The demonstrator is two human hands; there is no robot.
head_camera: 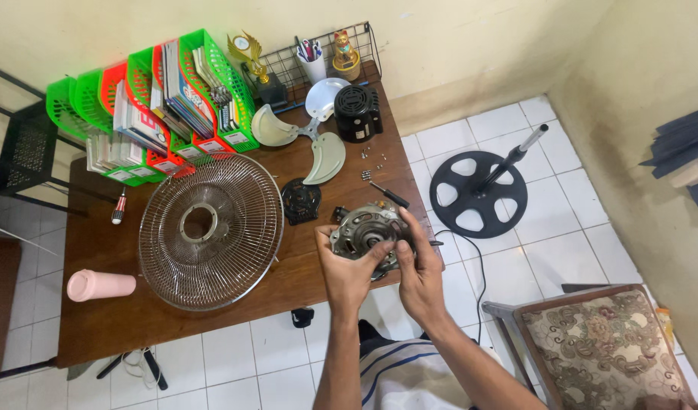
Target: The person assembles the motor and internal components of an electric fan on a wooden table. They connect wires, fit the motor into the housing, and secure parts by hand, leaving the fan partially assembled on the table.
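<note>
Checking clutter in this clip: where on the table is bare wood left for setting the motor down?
Bare wood lies along the near table edge, between the pink cylinder and the wire fan guard. The far right is crowded: fan blades, black housing, screws, screwdriver. Both hands hold the motor.

Two bare hands meet, forearms reaching forward.
Left hand (347, 272) cups from below with fingers curled; right hand (419, 267) clasps alongside, thumb up.
</note>
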